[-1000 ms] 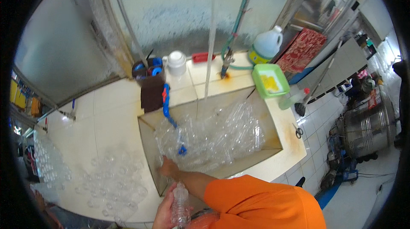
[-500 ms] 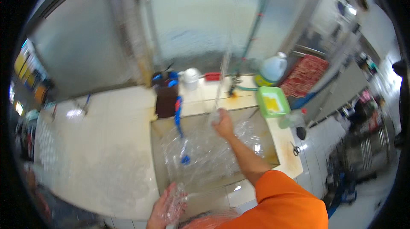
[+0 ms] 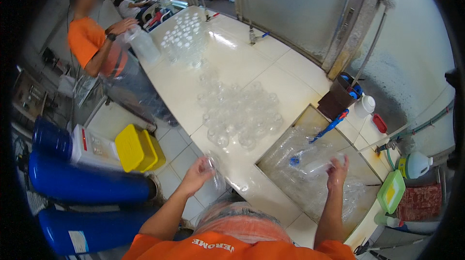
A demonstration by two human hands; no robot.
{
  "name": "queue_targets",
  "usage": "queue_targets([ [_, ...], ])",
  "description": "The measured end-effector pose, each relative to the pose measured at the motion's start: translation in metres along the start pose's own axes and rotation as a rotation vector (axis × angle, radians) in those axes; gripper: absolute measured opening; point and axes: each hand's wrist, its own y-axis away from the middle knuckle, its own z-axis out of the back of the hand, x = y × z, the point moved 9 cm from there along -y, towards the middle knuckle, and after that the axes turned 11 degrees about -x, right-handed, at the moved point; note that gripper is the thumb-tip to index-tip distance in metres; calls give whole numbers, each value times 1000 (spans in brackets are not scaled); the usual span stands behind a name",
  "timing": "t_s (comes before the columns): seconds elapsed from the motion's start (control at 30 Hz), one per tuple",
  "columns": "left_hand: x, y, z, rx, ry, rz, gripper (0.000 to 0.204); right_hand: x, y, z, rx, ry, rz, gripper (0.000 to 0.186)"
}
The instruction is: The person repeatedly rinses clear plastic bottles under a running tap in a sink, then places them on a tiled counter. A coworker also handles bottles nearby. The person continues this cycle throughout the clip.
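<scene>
The left hand (image 3: 197, 174) had its fingers curled round a clear plastic bottle (image 3: 216, 178), held just off the near edge of the cream tiled counter (image 3: 252, 83). The right hand (image 3: 336, 173) was closed on a second clear bottle (image 3: 317, 166), lying sideways above the sink (image 3: 310, 114) sunk into that counter, which was full of more clear bottles. A blue-handled brush (image 3: 329, 126) lay across the sink's far corner. On the counter beyond the sink stood a cluster of empty bottles (image 3: 240, 114). At the counter's far left end, another person in orange (image 3: 89, 47) handled a plastic bag.
</scene>
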Motion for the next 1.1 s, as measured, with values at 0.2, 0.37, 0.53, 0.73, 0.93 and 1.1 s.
queue_targets([
  [0.2,-19,-20,41,-431,134,-343,65,-86,48,-7,236,-224,-664,38],
  [0.37,-14,-67,42,-476,129,-371,70,-63,64,-18,255,-538,-596,37],
  [0.53,-21,-111,44,-359,126,-409,80,-41,74,-9,13,-740,-565,54],
  [0.73,-23,-137,46,-172,207,-332,106,-4,110,-39,145,-962,-523,68],
  [0.93,12,-130,79,0,178,-282,96,40,140,-81,293,-957,-289,51],
  [1.1,63,-130,106,138,72,-180,81,58,175,-113,253,-875,-248,49],
])
